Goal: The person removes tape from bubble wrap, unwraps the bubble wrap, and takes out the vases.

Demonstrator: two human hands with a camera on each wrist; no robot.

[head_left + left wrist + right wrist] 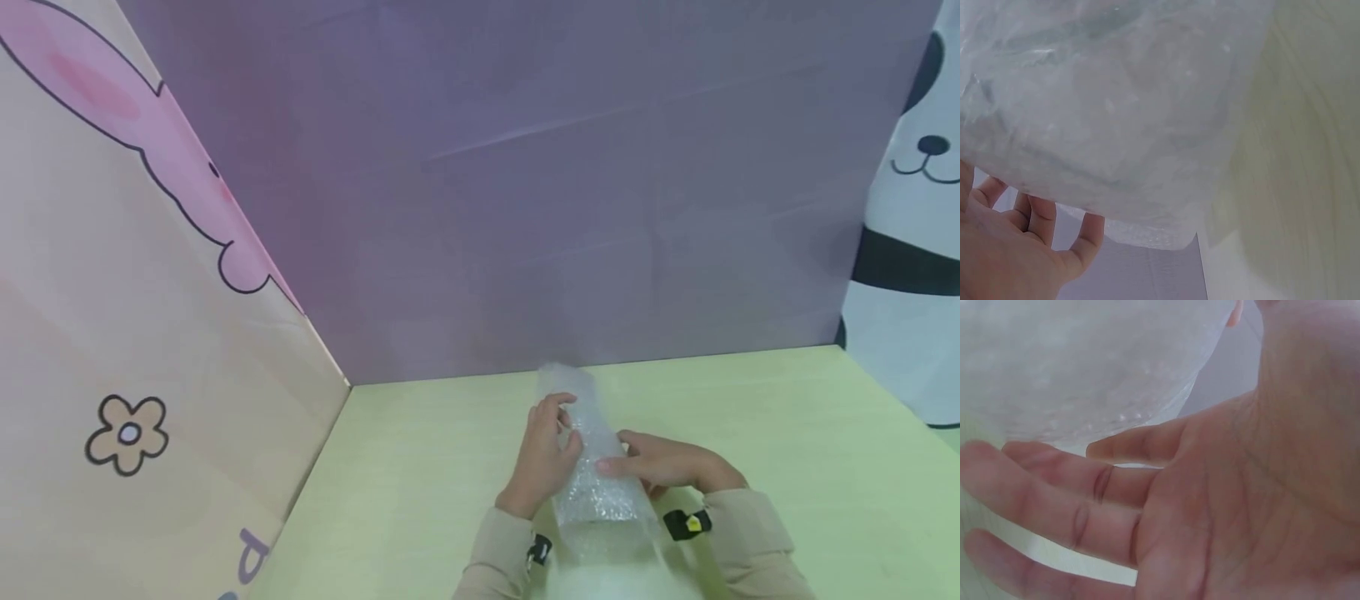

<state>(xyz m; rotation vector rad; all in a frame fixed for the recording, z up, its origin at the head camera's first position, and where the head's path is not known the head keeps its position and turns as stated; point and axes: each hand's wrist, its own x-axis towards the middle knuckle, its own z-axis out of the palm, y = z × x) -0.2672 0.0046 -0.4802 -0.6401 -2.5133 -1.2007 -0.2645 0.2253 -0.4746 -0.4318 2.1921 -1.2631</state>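
Observation:
A bundle of clear bubble wrap [600, 492] lies lengthwise between the two hands, its upper end near the back of the table. At its left side the left hand [542, 458] grips it with bent fingers and thumb; in the left wrist view, the fingertips of that hand [1022, 250] touch the edge of the wrap [1116, 125]. From the right, the right hand [667, 462] holds the bundle, thumb on top and fingers at its side. The right wrist view has the right hand's fingers [1041, 500] extended below the wrap [1085, 362]. What the wrap encloses cannot be made out.
Loose clear wrap [611, 571] extends toward the near edge of the pale green table [420, 467]. A purple-grey panel [525, 208] stands behind, with a flower-and-rabbit panel [187, 350] at left and a panda panel [907, 333] at right.

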